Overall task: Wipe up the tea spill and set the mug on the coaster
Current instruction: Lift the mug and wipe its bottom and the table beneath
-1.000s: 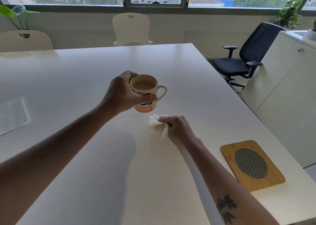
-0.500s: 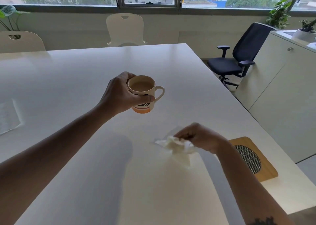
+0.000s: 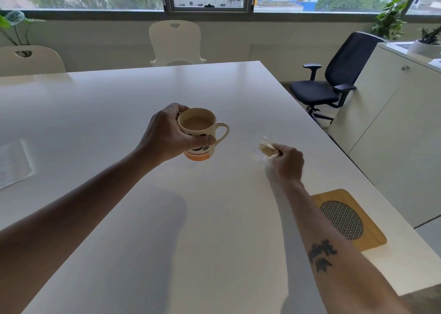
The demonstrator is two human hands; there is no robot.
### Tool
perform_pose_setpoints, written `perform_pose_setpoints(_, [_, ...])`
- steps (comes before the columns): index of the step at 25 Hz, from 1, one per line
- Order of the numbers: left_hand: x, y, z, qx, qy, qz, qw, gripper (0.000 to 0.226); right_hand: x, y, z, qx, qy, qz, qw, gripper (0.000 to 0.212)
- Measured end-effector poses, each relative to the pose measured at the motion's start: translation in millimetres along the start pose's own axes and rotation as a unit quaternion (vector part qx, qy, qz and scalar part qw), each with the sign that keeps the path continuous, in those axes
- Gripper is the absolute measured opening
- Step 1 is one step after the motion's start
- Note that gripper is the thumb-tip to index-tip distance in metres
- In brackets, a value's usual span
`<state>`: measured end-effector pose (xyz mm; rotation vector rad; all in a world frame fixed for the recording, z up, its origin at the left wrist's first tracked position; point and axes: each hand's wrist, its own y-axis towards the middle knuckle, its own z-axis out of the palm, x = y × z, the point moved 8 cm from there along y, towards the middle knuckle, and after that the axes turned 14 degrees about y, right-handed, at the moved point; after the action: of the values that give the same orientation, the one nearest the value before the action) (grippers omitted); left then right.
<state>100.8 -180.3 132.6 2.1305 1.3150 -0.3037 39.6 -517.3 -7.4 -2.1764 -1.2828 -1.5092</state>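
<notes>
My left hand [image 3: 167,134] grips a cream mug [image 3: 199,134] with an orange base and milky tea inside, held just above the white table [image 3: 214,242], handle pointing right. To the right of the mug, my right hand [image 3: 286,163] is closed around a crumpled, tea-stained tissue [image 3: 267,147], lifted a little off the tabletop. A wooden coaster [image 3: 353,220] with a round mesh centre lies near the table's right edge, partly hidden by my right forearm. I see no clear spill on the surface.
A folded paper towel [image 3: 13,163] lies at the table's left side. White chairs [image 3: 175,42] stand behind the table, a dark office chair [image 3: 334,84] and a cream cabinet [image 3: 393,134] to the right.
My right hand drew the tissue toward me across the table, then lifted it up and to the right of the mug. The left hand kept holding the mug in place.
</notes>
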Motion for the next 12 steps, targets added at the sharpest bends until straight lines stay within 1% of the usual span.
perform_pose_setpoints(4, [1, -2, -3, -0.004, 0.000, -0.006, 1.000, 0.084, 26, 8, 52, 0.096, -0.012, 0.003, 0.995, 0.035])
perform_pose_setpoints(7, [2, -3, -6, -0.007, 0.004, -0.009, 1.000, 0.085, 43, -2, 87, 0.176, -0.034, -0.052, 0.982, 0.035])
perform_pose_setpoints(12, [5, -3, -7, -0.010, 0.003, -0.011, 1.000, 0.086, 42, -32, 93, 0.248, -0.014, -0.108, 0.963, 0.034])
